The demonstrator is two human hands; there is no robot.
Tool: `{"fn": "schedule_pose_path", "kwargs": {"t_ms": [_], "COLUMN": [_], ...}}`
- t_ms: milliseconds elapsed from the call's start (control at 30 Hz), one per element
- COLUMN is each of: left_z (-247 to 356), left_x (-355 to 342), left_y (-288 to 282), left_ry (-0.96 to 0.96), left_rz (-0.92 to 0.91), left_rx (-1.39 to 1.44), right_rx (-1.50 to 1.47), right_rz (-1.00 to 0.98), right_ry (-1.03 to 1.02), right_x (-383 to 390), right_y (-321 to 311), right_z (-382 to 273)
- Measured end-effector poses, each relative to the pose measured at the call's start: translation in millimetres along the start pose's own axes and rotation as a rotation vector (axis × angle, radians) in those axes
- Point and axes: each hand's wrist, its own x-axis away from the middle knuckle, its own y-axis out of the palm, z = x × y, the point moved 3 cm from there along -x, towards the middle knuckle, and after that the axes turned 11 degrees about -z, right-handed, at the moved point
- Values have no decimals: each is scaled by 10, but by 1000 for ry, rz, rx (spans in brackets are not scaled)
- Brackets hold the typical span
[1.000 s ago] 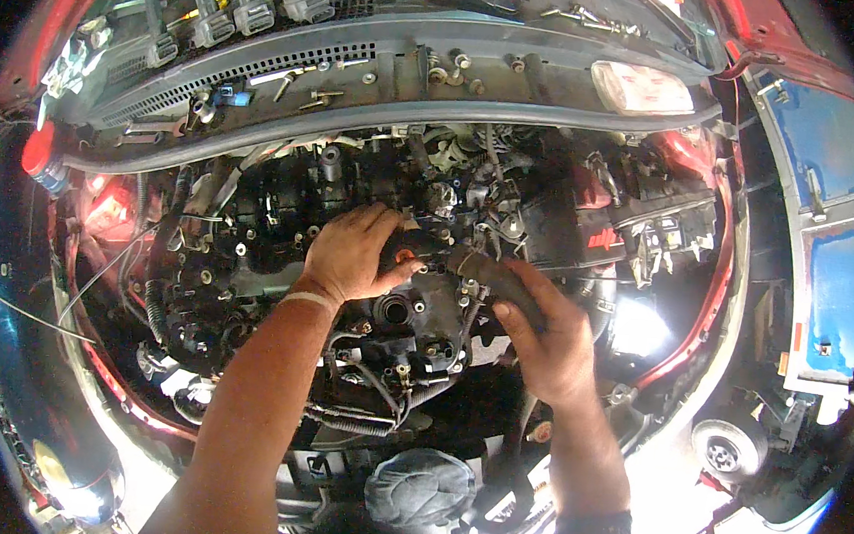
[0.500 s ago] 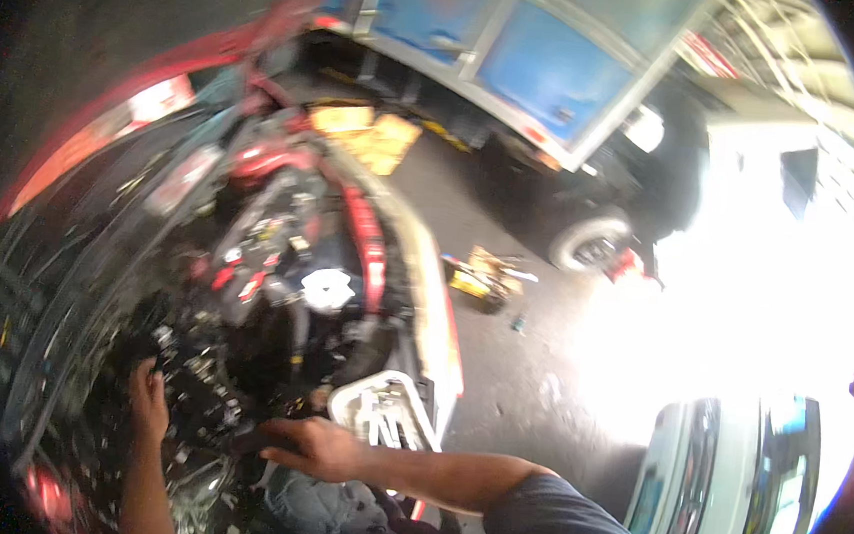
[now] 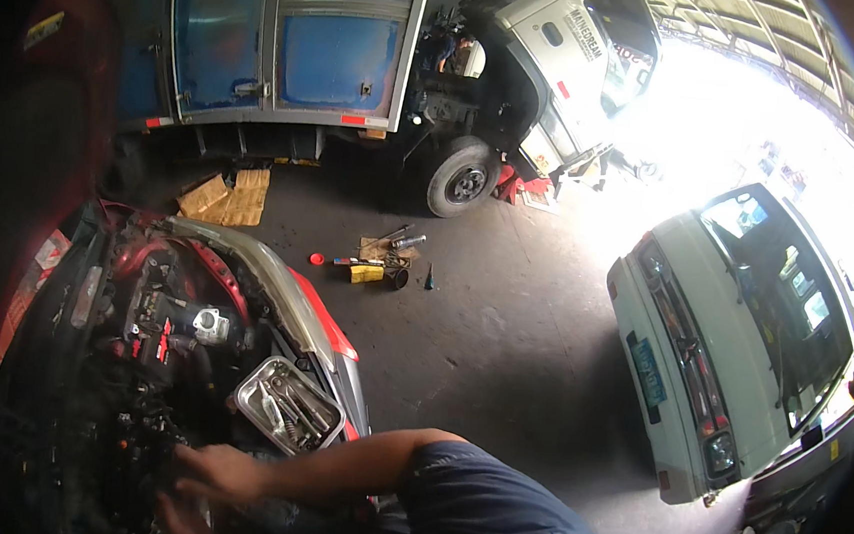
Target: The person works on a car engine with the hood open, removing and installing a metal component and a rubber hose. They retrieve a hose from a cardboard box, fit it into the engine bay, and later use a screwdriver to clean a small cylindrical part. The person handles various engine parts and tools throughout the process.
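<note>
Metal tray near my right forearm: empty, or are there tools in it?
Not empty: the metal tray has several long metal tools, some wrench-like, lying inside its rim.

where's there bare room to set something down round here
The widest bare patch is the floor between the small tool pile and the white van, below the truck's wheel. It's crowded in the metal tray, full of tools, and in the engine bay by the right hand.
</note>
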Motion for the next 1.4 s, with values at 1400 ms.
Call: {"fn": "schedule_pose_path", "kwargs": {"t_ms": [1400], "left_z": [359], "left_x": [2179], "left_y": [891], "left_ry": [28], "left_rz": [-213], "left_rx": [-1168], "right_rx": [-81], "right_rz": [-150], "right_ry": [-239], "right_x": [1481], "right_y": [766], "right_z": [-1287]}}
